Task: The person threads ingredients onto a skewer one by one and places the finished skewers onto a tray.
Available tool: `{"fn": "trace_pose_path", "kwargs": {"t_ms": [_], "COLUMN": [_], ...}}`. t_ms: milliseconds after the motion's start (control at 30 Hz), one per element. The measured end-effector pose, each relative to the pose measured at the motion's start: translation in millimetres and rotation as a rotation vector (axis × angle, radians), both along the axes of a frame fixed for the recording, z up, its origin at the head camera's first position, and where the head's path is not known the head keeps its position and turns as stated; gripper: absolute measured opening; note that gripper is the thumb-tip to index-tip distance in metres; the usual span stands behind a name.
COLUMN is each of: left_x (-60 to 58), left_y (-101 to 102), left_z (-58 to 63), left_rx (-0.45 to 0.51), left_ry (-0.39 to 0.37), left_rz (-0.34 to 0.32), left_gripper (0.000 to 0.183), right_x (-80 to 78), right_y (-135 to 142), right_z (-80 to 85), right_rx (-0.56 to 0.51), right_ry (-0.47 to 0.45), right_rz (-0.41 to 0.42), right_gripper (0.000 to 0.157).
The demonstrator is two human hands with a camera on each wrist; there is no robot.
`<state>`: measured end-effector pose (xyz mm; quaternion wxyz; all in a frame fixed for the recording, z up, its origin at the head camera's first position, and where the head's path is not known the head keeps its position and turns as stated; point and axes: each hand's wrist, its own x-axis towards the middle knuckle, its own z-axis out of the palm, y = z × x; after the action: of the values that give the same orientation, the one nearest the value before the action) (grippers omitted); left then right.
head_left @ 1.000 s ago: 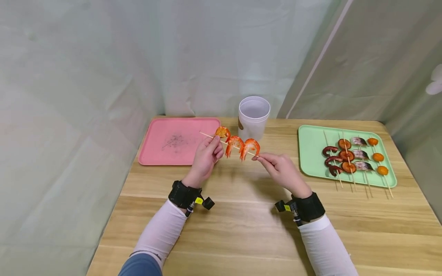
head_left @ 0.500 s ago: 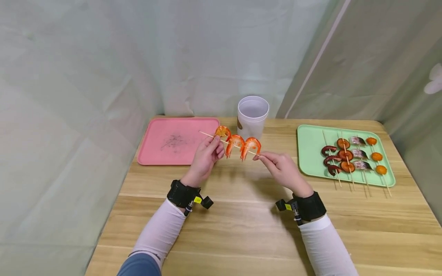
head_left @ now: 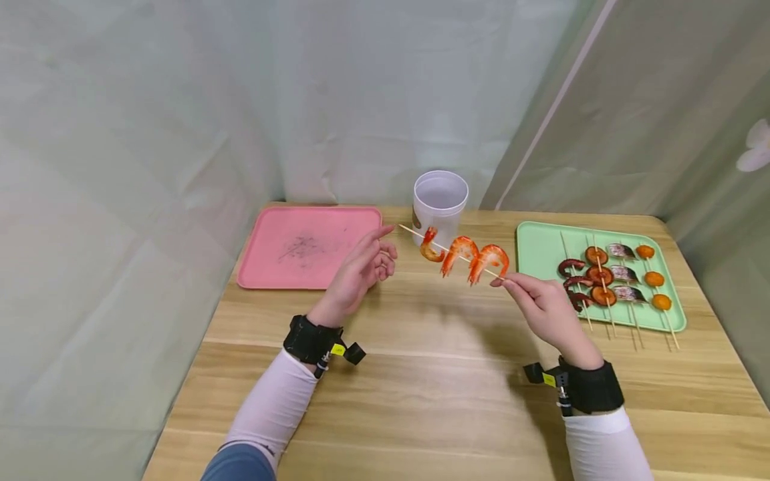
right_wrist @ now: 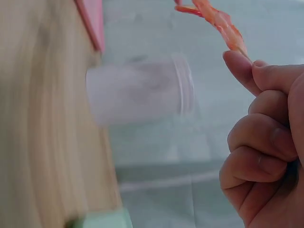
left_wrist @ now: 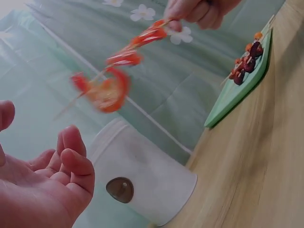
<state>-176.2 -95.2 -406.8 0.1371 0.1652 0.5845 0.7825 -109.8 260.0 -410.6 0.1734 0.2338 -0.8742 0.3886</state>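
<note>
My right hand (head_left: 544,310) pinches the near end of a thin wooden skewer (head_left: 411,231) between thumb and forefinger. Three orange-red shrimp (head_left: 462,251) are threaded along it, held up above the table. Seen from the right wrist, the thumb and forefinger (right_wrist: 241,66) meet at the skewer's end, the other fingers curled into the palm. My left hand (head_left: 359,270) is empty, its fingers loosely bent, just left of the skewer's free tip. In the left wrist view a gap shows between that hand (left_wrist: 52,185) and the blurred shrimp (left_wrist: 111,92).
A pink tray (head_left: 259,267) lies at the back left of the wooden table (head_left: 421,401). Behind the skewer stands a white cup (head_left: 442,200). At the right, a green tray (head_left: 535,240) bears several loaded skewers: dark curled pieces, brown round slices, silvery pieces and orange balls (head_left: 653,278).
My left hand has let go of the shrimp skewer and loosened its fingers. My right hand has moved right and slightly nearer, carrying the skewer away from the left hand.
</note>
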Motion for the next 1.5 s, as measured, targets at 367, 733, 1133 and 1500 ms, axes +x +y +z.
{"fn": "trace_pose_path", "kwargs": {"t_ms": [367,733,1133,1500], "left_x": [2.2,8.6,4.5,6.8], "left_y": [16.5,28.4,14.4,11.6], "left_z": [-12.1,-22.8,-15.2,-11.3], "left_rx": [-0.057,-0.126,-0.09,-0.077], "left_ry": [-0.11,-0.181,-0.135,-0.137], "left_rz": [-0.054,-0.126,-0.057,-0.048], "left_gripper": [0.049,0.042,0.044,0.041], "right_x": [19.4,31.9,36.8,32.5], "right_y": [27.3,66.7,114.0,96.0], "right_z": [-15.9,-12.6,-16.6,-33.7], "right_rx": [0.051,0.12,0.322,0.168], "right_ry": [0.006,-0.072,-0.175,-0.601], "right_rz": [-0.106,-0.219,-0.586,-0.439], "right_gripper": [0.019,0.017,0.034,0.056]}}
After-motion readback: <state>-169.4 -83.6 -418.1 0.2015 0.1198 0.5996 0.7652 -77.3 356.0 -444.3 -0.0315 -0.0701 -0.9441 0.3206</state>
